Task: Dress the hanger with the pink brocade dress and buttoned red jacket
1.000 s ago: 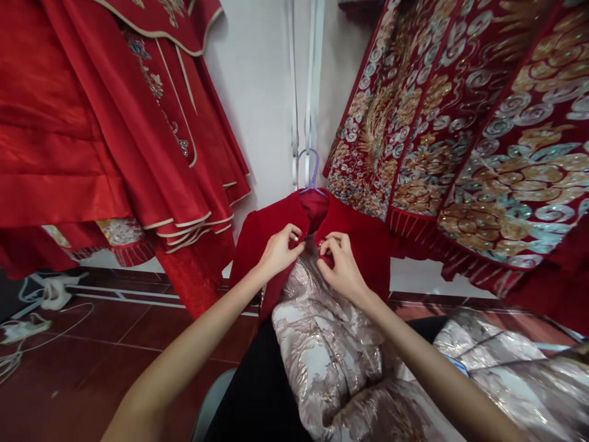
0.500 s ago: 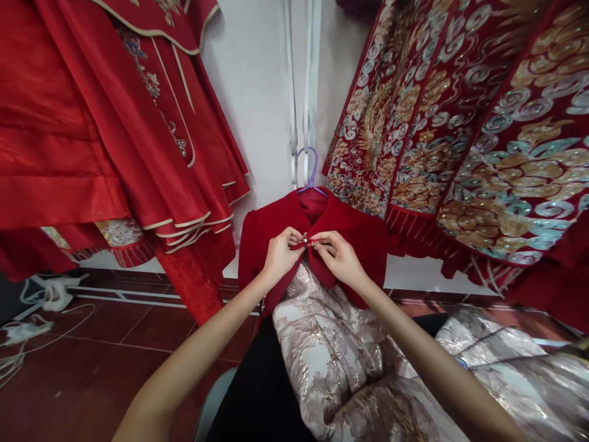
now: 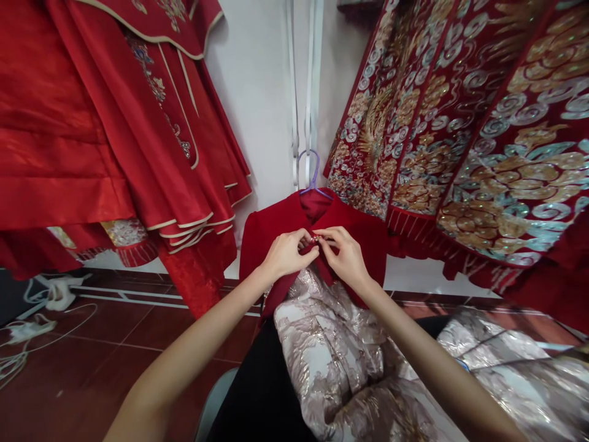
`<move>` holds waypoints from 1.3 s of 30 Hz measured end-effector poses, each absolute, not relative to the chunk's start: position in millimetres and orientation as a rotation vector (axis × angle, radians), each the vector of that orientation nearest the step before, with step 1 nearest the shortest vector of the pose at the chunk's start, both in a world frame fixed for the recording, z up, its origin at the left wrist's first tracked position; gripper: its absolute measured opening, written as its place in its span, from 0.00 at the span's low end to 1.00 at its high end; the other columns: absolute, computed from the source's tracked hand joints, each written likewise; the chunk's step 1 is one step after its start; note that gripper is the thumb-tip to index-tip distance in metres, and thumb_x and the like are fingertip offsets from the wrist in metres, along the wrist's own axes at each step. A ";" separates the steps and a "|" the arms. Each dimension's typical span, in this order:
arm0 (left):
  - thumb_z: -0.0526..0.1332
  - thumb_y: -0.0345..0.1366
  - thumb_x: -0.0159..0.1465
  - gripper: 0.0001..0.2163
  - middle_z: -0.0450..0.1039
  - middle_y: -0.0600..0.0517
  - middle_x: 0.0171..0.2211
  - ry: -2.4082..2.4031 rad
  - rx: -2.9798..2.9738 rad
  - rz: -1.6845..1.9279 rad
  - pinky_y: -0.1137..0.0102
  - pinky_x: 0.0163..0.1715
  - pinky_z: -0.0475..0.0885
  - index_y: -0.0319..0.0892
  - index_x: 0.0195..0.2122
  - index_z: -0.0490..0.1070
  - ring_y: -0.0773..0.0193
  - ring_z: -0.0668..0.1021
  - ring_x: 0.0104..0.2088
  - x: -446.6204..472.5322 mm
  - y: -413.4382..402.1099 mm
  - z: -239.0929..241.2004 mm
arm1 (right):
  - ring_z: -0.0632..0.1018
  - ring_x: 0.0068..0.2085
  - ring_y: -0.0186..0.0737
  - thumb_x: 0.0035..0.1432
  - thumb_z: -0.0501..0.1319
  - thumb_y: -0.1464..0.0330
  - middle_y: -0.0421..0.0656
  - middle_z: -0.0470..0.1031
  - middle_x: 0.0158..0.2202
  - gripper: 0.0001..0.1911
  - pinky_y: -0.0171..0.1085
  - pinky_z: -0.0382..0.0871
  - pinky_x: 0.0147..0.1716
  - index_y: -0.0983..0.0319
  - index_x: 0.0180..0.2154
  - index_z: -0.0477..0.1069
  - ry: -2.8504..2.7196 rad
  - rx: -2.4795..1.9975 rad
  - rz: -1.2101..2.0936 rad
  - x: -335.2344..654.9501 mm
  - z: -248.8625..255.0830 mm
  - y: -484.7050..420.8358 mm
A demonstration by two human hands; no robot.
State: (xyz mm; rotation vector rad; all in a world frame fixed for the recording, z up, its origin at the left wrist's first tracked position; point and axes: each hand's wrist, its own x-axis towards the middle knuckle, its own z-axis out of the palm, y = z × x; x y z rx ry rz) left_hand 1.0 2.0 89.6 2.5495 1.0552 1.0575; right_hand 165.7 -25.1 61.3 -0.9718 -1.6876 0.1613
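Note:
A short red jacket hangs before me on a purple hanger. At its front opening, below the collar, both hands meet with fingers pinched. My left hand is closed on the jacket's left front edge, by a small shiny button. My right hand is closed on the same fastening from the other side; its fingertips partly hide the button. A pale brocade garment with metallic pattern lies below the jacket, across my lap.
Red garments with cream piping hang at left, and a sequined, embroidered red garment at right. White metal bars run down the wall. White cables lie on the tiled floor at left.
My left hand has turned and shifted slightly right, its thumb now nearer the right fingers. The right fingers have drawn in over the button, which is now more covered.

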 end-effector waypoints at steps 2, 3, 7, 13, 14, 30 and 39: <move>0.58 0.40 0.60 0.07 0.75 0.51 0.29 1.077 2.555 1.058 0.70 0.32 0.72 0.42 0.33 0.69 0.64 0.77 0.29 1.9 2.2 90.2 | 0.75 0.42 0.40 0.62 0.53 0.67 0.45 0.69 0.43 0.13 0.43 0.76 0.45 0.56 0.46 0.72 -1.680 -0.964 0.195 166.1 61.1 -26.9; 0.57 0.39 0.60 0.07 0.76 0.51 0.29 1.079 2.563 1.059 0.71 0.32 0.71 0.42 0.32 0.69 0.64 0.78 0.29 2.1 2.9 90.2 | 0.75 0.42 0.40 0.62 0.54 0.67 0.45 0.69 0.43 0.13 0.43 0.76 0.45 0.56 0.46 0.72 -1.678 -0.953 0.215 166.3 61.0 -27.2; 0.58 0.38 0.59 0.06 0.76 0.51 0.29 1.065 2.610 1.034 0.71 0.31 0.71 0.42 0.32 0.70 0.63 0.78 0.29 2.2 7.0 90.7 | 0.76 0.41 0.38 0.60 0.57 0.66 0.44 0.69 0.43 0.12 0.40 0.77 0.43 0.57 0.45 0.73 -1.664 -0.904 0.297 168.0 61.5 -24.2; 0.58 0.35 0.59 0.05 0.76 0.52 0.28 1.073 2.648 0.993 0.73 0.31 0.69 0.42 0.33 0.71 0.64 0.77 0.29 4.4 9.9 94.1 | 0.76 0.40 0.38 0.55 0.61 0.65 0.43 0.71 0.40 0.12 0.41 0.78 0.40 0.59 0.43 0.69 -1.627 -0.926 0.394 172.1 63.9 -14.7; 0.58 0.35 0.59 0.05 0.76 0.52 0.28 1.076 2.654 0.992 0.73 0.31 0.69 0.42 0.32 0.71 0.64 0.77 0.29 5.2 10.3 94.5 | 0.76 0.41 0.39 0.54 0.62 0.65 0.43 0.71 0.40 0.14 0.41 0.78 0.40 0.59 0.43 0.67 -1.608 -0.931 0.415 172.5 64.2 -13.6; 0.57 0.30 0.57 0.04 0.74 0.52 0.27 1.095 2.759 0.915 0.71 0.30 0.65 0.43 0.28 0.70 0.63 0.74 0.27 14.3 14.5 93.6 | 0.73 0.43 0.39 0.52 0.58 0.72 0.45 0.67 0.43 0.17 0.42 0.74 0.44 0.60 0.45 0.61 -1.795 -0.899 0.388 176.2 65.8 -5.6; 0.64 0.32 0.55 0.17 0.72 0.46 0.46 0.887 2.134 1.087 0.68 0.40 0.72 0.42 0.46 0.66 0.63 0.75 0.42 8.7 5.8 57.8 | 0.66 0.55 0.48 0.48 0.60 0.72 0.53 0.43 0.65 0.43 0.46 0.71 0.45 0.56 0.63 0.44 -1.753 -0.923 0.272 158.0 19.9 -40.2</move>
